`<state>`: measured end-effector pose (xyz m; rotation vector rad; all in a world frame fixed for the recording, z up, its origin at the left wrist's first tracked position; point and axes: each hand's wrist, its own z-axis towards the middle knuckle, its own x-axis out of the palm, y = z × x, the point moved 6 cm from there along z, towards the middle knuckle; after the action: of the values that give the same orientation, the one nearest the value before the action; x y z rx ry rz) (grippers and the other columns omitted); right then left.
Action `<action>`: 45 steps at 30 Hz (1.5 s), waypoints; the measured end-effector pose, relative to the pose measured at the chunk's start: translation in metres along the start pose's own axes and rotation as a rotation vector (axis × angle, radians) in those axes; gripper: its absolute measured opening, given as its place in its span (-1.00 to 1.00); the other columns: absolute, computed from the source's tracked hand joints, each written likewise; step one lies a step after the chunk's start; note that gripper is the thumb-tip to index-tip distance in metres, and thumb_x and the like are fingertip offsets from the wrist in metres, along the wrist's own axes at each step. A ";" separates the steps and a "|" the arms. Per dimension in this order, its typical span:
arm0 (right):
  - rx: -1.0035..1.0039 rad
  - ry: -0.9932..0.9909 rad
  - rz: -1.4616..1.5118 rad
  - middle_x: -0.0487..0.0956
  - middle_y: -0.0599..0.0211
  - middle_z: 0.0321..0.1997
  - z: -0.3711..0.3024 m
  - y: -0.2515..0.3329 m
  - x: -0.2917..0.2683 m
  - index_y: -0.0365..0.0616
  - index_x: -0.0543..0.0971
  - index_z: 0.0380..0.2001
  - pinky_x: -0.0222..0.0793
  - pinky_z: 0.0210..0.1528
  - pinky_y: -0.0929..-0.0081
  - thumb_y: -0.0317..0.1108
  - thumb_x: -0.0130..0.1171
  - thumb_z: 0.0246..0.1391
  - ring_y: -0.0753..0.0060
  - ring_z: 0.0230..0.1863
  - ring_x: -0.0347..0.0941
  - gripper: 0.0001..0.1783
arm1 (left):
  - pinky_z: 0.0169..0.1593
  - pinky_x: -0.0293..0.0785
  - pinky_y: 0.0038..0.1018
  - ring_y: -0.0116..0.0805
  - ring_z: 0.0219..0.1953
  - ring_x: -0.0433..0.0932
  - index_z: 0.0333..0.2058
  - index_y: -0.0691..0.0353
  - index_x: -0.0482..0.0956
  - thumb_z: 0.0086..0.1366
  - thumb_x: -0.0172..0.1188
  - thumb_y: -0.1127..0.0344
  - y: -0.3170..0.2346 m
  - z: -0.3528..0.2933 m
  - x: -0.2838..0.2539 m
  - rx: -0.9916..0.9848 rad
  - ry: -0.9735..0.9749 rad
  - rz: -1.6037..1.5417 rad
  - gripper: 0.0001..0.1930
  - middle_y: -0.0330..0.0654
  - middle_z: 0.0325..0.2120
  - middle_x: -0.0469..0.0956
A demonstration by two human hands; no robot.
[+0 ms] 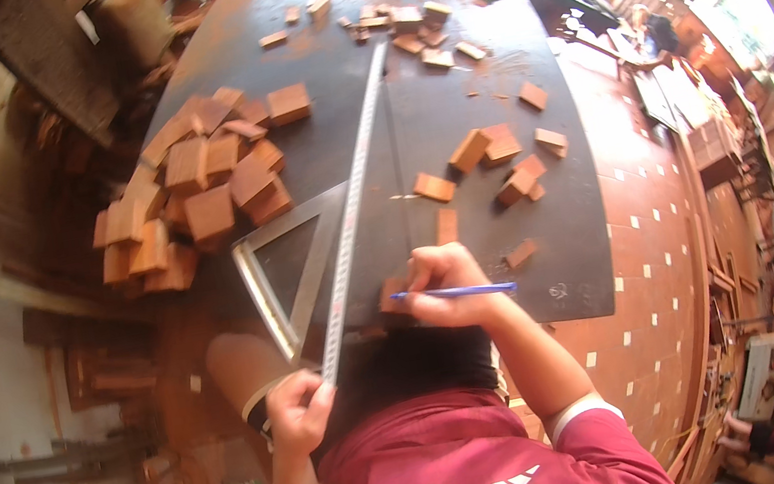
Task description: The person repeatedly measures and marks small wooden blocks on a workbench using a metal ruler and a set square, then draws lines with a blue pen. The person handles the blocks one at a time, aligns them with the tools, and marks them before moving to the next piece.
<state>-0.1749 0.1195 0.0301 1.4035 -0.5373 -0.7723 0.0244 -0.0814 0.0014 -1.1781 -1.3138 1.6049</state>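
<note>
My left hand (298,407) is closed on the near end of a long, pale measuring rule (349,212), marked along its length, which runs away from me across the dark table. In my right hand (449,283) is a blue pen (476,290), its tip pointing left. Under that tip, close to the table's near edge, a small reddish wood block (394,296) is partly hidden by my fingers. Just beyond my right hand lies another narrow block (446,225). A metal triangular frame (263,287) lies left of the rule and close to it.
A large heap of wood blocks (209,216) covers the table's left side. Several loose blocks (498,143) lie to the right, and offcuts (407,18) are scattered at the far end with sawdust. The dark tabletop (547,227) borders a tiled floor (651,281) on the right.
</note>
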 end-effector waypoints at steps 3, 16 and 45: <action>0.023 0.011 -0.059 0.50 0.37 -0.64 0.003 0.005 0.002 -0.20 0.40 -0.63 0.30 -0.55 0.55 -0.49 0.28 -0.11 0.71 -0.56 0.38 -0.77 | -0.42 0.30 -0.62 -0.59 -0.55 0.42 -0.51 0.30 0.57 0.27 0.25 0.42 0.017 -0.021 -0.011 -0.159 -0.069 -0.179 -0.83 -0.32 -0.61 0.49; -0.114 -0.095 0.008 0.56 0.23 -0.63 0.006 -0.007 0.019 -0.19 0.44 -0.60 0.39 -0.50 0.40 -0.43 0.36 -0.11 0.54 -0.57 0.50 -0.75 | -0.51 0.18 -0.70 -0.67 -0.61 0.32 -0.33 0.32 0.56 0.42 0.18 0.38 0.024 0.021 0.033 -0.225 -0.251 -0.372 -0.85 -0.32 -0.59 0.48; -0.360 -0.132 -0.096 0.50 0.24 -0.58 -0.003 0.016 0.036 -0.14 0.40 -0.55 0.34 -0.54 0.44 -0.48 0.34 -0.08 0.37 -0.60 0.45 -0.74 | -0.49 0.17 -0.71 -0.71 -0.58 0.31 -0.32 0.25 0.57 0.47 0.14 0.37 0.016 0.056 0.052 -0.170 -0.168 -0.204 -0.86 -0.39 -0.57 0.48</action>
<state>-0.1464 0.0945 0.0420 1.0552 -0.4095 -0.9915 -0.0448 -0.0534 -0.0214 -0.9867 -1.6507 1.4925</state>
